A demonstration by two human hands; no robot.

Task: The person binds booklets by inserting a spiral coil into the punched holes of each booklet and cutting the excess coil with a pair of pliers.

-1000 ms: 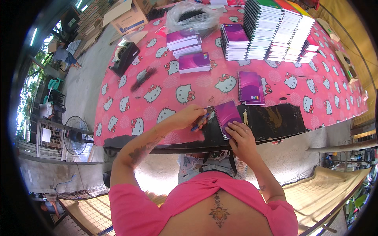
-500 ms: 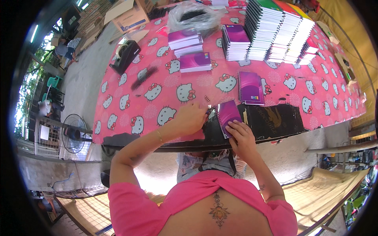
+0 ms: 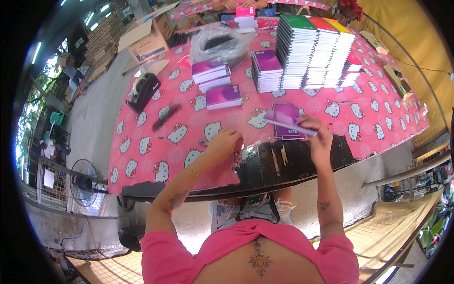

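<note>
My right hand [image 3: 318,137] is closed on the edge of a purple spiral notebook [image 3: 287,124], which is tilted and slightly blurred. The notebook hovers over a low pile of purple notebooks [image 3: 286,110] lying on the table. To the left, my left hand [image 3: 224,146] rests close to the tabletop with its fingers curled. A small blue tip [image 3: 203,143] sticks out beside that hand; the rest of the object is hidden by the hand. Under and before my hands, a black worn patch [image 3: 272,163] runs along the table's front edge.
Purple notebook stacks [image 3: 223,97] stand beyond my hands, with taller stacks of colored notebooks [image 3: 295,57] at the right. A black tape dispenser [image 3: 143,92], a plastic bag [image 3: 220,45] and a cardboard box [image 3: 149,40] are at the left and back. Another person's hands [image 3: 239,4] show at the far side.
My right hand has lifted the purple notebook off the black patch and carried it up and right over the low pile. My left hand has drawn away to the left.
</note>
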